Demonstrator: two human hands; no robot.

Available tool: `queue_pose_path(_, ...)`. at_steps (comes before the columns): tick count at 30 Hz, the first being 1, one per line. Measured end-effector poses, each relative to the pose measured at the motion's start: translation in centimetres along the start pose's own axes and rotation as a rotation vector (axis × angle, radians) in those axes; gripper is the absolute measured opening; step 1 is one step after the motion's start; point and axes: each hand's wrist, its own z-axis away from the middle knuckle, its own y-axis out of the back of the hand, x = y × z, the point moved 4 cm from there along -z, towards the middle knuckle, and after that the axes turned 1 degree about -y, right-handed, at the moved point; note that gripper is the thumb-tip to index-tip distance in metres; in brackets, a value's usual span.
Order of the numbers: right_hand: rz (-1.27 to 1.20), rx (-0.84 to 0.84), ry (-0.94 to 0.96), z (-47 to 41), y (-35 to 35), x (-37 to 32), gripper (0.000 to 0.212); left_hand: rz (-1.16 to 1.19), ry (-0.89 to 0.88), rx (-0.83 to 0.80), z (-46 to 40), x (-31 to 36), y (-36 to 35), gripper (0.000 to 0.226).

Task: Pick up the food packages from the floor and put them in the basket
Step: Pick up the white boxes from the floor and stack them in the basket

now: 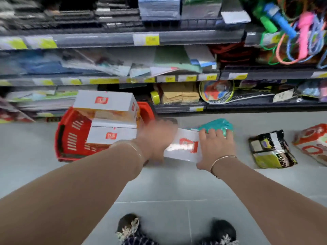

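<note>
My right hand (pixel 215 149) grips the right end of a white box (pixel 183 147), fingers (pixel 212 133) curled over its far edge and the thumb low at the near corner. My left hand (pixel 155 138) is at the box's left end, but it is smeared by motion and I cannot tell how its fingers lie or whether they are closed on the box. Each wrist carries a thin bangle (pixel 222 162).

The box has a red mark on its top face and sits between my two hands, over the floor (pixel 159 188) just right of the basket (pixel 70 133). I cannot tell if it is lifted off the tiles or resting on them. Behind it, touching my right fingertips, lies a teal bag (pixel 218 125).

The red basket stands on the floor at the left, by the foot of the shelves (pixel 109 38). Two more white boxes are in it: an upper box (pixel 106 105) leaning over the far rim and a lower box (pixel 113 133) against the right wall.

To the right on the floor, well apart from my hands, lies a dark pack (pixel 271 151) with yellow and black panels, and beyond it, at the right edge of view, an orange pack (pixel 313 140), partly cut off.

My shoes (pixel 129 227) show at the bottom edge, on the grey tiles.
</note>
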Motion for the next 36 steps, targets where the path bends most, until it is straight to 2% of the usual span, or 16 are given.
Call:
queue_pose_path(5, -0.022, 0.029, 0.117, -3.6, 3.6, -12.2, 0.084, -0.029, 0.102, -0.082, 6.2, -10.6, -3.9, 0.089)
queue_pose_path(12, 0.018, 0.057, 0.219, -8.4, 5.4, -21.8, 0.092, 0.067, 0.190, -0.140, 9.1, -19.9, -9.3, 0.099)
queue_pose_path(16, 0.049, 0.070, 0.257, -11.0, 6.1, -24.9, 0.085, 0.068, 0.217, -0.169, 8.9, -23.4, -11.0, 0.096)
queue_pose_path(23, 0.075, 0.061, 0.295, -14.8, 6.4, -28.7, 0.085, 0.095, 0.285, -0.200, 8.1, -27.8, -14.4, 0.101)
queue_pose_path(36, 0.172, 0.058, 0.316, -16.5, 6.2, -30.9, 0.067, 0.114, 0.294, -0.165, 6.6, -30.1, -17.0, 0.094)
